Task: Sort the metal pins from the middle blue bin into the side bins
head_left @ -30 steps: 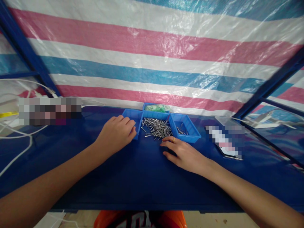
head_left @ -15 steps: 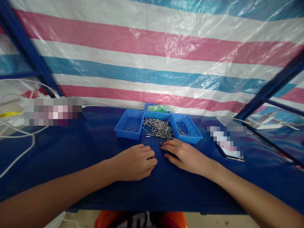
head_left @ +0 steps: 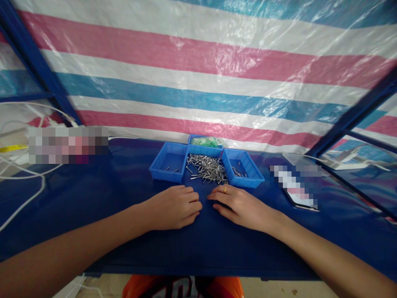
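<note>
My left hand (head_left: 176, 207) rests knuckles-up on the blue table (head_left: 124, 231), its fingers curled under; whatever may be inside them is hidden. My right hand (head_left: 240, 205), with a ring on one finger, lies flat beside it, fingers stretched toward the left hand and almost touching it. Just beyond both hands lies a loose pile of small metal pins (head_left: 206, 167). A blue tray (head_left: 156, 169) on the pile's left holds a few pins. A matching blue tray (head_left: 256, 176) on the right also holds a few.
A third blue tray (head_left: 194, 138) with green pieces stands behind the pile. White cables (head_left: 21, 203) lie at the far left, and a flat device (head_left: 302, 200) at the right. A striped tarpaulin (head_left: 198, 74) closes off the back.
My left hand came back from the left tray to the table in front of the pile, then slid slightly forward. My right hand has moved a little toward it.
</note>
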Demonstrator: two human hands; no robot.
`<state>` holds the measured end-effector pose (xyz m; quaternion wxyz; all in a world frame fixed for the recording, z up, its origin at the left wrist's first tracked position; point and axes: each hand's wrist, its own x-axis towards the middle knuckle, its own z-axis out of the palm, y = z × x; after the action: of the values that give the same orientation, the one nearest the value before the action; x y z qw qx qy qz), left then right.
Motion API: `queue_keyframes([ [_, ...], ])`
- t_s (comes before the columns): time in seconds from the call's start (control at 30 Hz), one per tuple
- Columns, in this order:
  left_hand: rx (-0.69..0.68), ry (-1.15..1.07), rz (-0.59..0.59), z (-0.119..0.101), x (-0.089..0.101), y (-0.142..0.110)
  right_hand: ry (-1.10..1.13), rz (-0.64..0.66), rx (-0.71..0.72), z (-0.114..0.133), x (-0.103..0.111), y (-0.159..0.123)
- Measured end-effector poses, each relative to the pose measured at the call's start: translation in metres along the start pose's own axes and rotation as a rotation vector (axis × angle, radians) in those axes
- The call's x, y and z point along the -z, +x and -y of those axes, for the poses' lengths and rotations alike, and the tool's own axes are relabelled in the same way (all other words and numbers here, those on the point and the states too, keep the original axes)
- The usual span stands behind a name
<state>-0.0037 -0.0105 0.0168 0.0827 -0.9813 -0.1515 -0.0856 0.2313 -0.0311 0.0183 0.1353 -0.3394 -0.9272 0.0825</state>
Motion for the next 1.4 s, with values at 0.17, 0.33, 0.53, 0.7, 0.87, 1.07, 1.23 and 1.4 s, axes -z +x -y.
queue_keyframes([
  [0.17,-0.007,-0.001,-0.01,0.001,-0.001,0.0,0.005,0.026,0.017,0.0,0.001,-0.001],
  [0.33,-0.002,0.008,0.003,0.0,0.001,0.001,0.005,0.045,0.014,0.0,0.001,-0.002],
  [0.53,-0.001,0.006,0.012,0.0,0.001,0.001,-0.037,0.028,-0.025,0.001,0.001,-0.002],
  [0.7,-0.002,0.005,-0.016,0.0,-0.001,0.0,-0.046,0.04,-0.042,0.0,0.0,-0.001],
  [0.87,0.007,-0.002,-0.026,0.0,-0.001,0.0,-0.053,0.041,-0.001,-0.001,0.0,-0.002],
  [1.07,0.102,-0.044,-0.04,-0.001,-0.005,0.002,-0.042,0.039,0.009,0.0,0.0,-0.003],
  [1.23,0.189,-0.142,-0.102,-0.004,-0.011,0.004,-0.012,0.035,0.011,0.007,0.0,-0.001],
  [1.4,0.154,-0.158,-0.111,-0.007,-0.014,0.007,-0.004,0.003,0.057,0.012,0.0,0.001],
])
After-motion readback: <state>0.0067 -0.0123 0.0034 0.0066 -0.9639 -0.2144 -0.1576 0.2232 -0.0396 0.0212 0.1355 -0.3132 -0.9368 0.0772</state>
